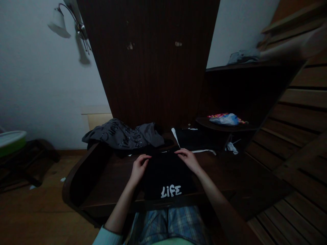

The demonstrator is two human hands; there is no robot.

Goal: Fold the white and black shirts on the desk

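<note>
A black T-shirt [166, 173], folded into a rough rectangle, lies on the dark wooden surface in front of me, with white lettering along its near edge. My left hand [140, 167] pinches its far left corner between thumb and fingers. At the far right corner, my right hand [189, 159] has its fingers closed on the cloth. Just beyond it is a folded black garment [196, 139] with white edging. A crumpled dark grey garment with black print [127, 136] is heaped at the far left of the surface.
A dark wooden panel [153, 75] rises behind the surface. Corner shelves [224, 126] at the right hold a plastic bag [224, 119] and cloth. Wooden slats [301, 112] stand far right. At left are a wall lamp [58, 23] and a green basin [12, 143].
</note>
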